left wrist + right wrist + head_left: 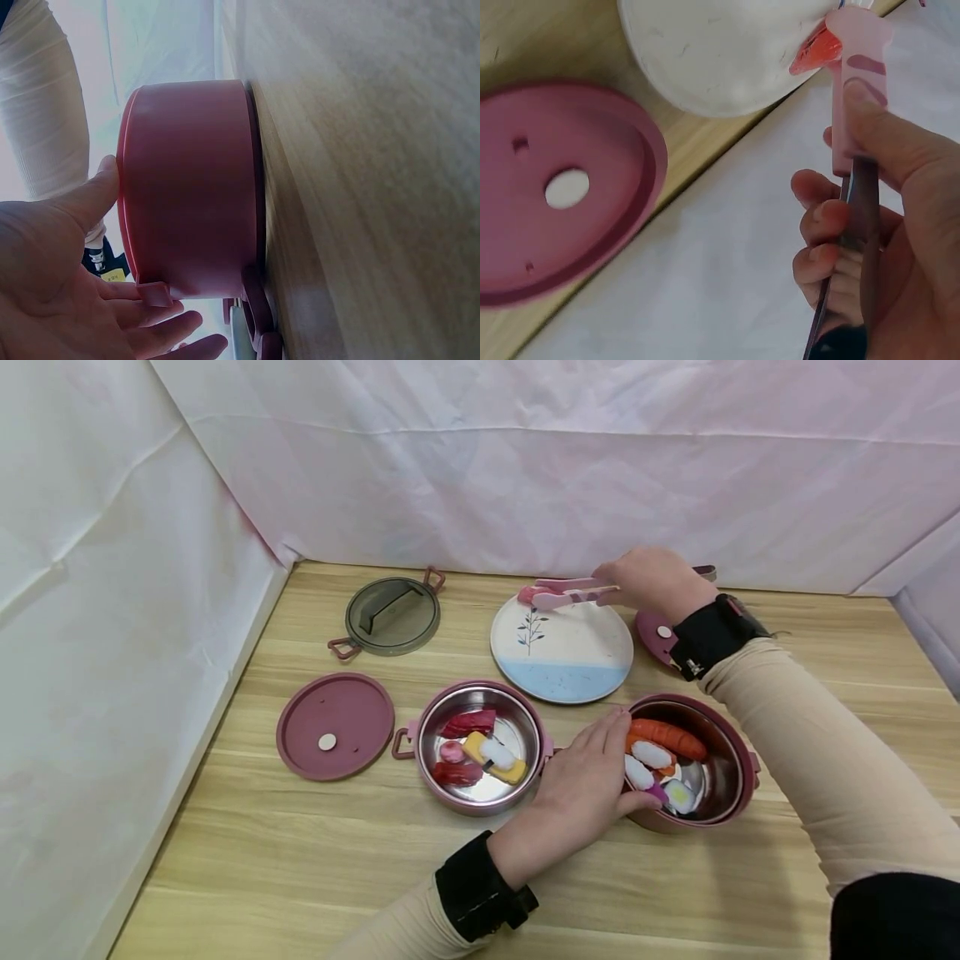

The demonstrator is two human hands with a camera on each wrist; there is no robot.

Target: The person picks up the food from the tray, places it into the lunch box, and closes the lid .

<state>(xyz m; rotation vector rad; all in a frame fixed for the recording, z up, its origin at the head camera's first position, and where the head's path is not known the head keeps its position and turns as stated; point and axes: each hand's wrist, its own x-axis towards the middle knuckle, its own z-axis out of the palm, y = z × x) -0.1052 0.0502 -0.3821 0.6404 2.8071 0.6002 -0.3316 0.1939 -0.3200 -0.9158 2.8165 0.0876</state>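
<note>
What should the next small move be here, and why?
Probably easing the red piece inward with the tongs in the right hand: it sits at their tips by the far rim of the plate, where it could slip off, while the middle offers more room.

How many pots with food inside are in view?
2: the left pot, in the middle of the table, and the right pot, which the left hand touches.
</note>
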